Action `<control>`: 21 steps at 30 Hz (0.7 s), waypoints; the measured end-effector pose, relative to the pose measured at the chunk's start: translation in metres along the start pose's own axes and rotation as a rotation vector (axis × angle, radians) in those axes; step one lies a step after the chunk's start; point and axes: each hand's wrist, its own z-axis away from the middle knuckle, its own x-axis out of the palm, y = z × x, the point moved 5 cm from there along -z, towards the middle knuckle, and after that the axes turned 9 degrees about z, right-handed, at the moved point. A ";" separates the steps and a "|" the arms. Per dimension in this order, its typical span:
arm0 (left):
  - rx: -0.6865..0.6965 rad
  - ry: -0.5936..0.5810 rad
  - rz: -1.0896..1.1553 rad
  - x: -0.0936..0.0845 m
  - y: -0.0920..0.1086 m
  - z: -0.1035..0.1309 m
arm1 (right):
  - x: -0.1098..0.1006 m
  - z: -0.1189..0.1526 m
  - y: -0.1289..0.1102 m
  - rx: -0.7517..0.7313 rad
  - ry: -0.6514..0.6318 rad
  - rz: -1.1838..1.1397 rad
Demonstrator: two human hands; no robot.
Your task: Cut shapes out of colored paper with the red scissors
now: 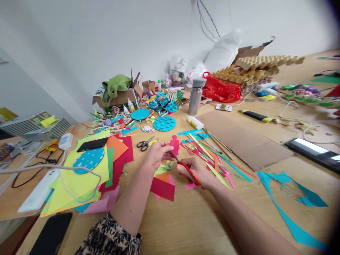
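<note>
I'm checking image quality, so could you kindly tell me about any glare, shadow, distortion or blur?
All in the head view: white glare on the black device at far right; a soft shadow on the table beside the right forearm; dark, blurred corners at right; that forearm stretched, perhaps by a wide lens; left hand, right hand and red-handled scissors fairly clear.

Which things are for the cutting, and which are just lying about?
For the cutting:
red-handled metal scissors, in the right hand
small red paper cut-out, in the left hand

Lying about, it seems:
silver-grey metal bottle
crumpled red plastic bag
brown moulded egg trays
black-handled scissors
</note>
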 end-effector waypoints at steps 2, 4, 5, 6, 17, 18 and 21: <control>-0.001 -0.001 0.003 0.000 0.000 0.000 | 0.000 0.000 0.000 -0.003 0.004 0.010; -0.006 0.000 0.006 0.001 0.001 0.001 | 0.000 0.000 -0.001 -0.013 0.011 0.023; -0.009 0.001 0.006 0.001 0.001 0.001 | 0.000 0.000 -0.002 -0.016 0.013 0.028; -0.010 0.003 0.008 0.001 0.001 0.001 | -0.001 0.000 -0.003 -0.016 0.012 0.029; 0.085 0.152 0.125 -0.008 0.010 0.001 | -0.017 0.002 -0.005 -0.096 0.278 0.150; 0.095 0.169 0.132 -0.010 0.011 0.000 | -0.020 0.003 -0.006 -0.101 0.340 0.189; 0.136 0.228 0.165 -0.017 0.016 -0.001 | -0.026 0.003 -0.004 -0.059 0.490 0.428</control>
